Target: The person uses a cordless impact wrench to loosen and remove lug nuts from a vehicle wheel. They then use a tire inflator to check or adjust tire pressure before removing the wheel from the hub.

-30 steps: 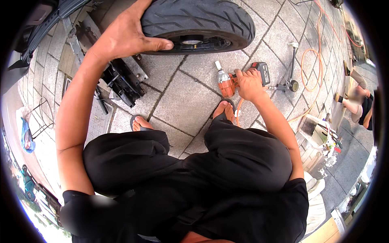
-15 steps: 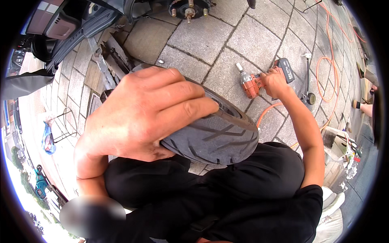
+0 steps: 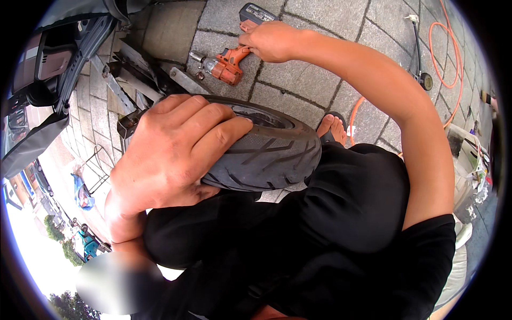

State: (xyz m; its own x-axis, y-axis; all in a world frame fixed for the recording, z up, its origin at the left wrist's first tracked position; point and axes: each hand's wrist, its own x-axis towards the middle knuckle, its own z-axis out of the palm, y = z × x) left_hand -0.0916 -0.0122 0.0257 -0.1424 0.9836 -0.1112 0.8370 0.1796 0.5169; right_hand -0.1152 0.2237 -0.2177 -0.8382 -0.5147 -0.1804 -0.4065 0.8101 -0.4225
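Observation:
My left hand is clamped over the black tyre of a small wheel, fingers over the sidewall and thumb low on the tread. The wheel leans in front of my knees; part of its rim opening shows, while the rest is hidden. Beyond it, my right hand is closed round the handle of an orange cordless impact wrench with a black battery. Its socket points left, low over the paving. Just below the socket is a small dark piece, too small to name.
Dark vehicle bodywork fills the upper left. Metal brackets jut out between it and the wheel. To the right lie an orange hose and a tyre gauge. My sandalled foot stands beside the tyre.
My right hand has carried the impact wrench leftward and farther away, across the far side of the wheel. My left hand keeps its grip on the tyre. The whole view has shifted.

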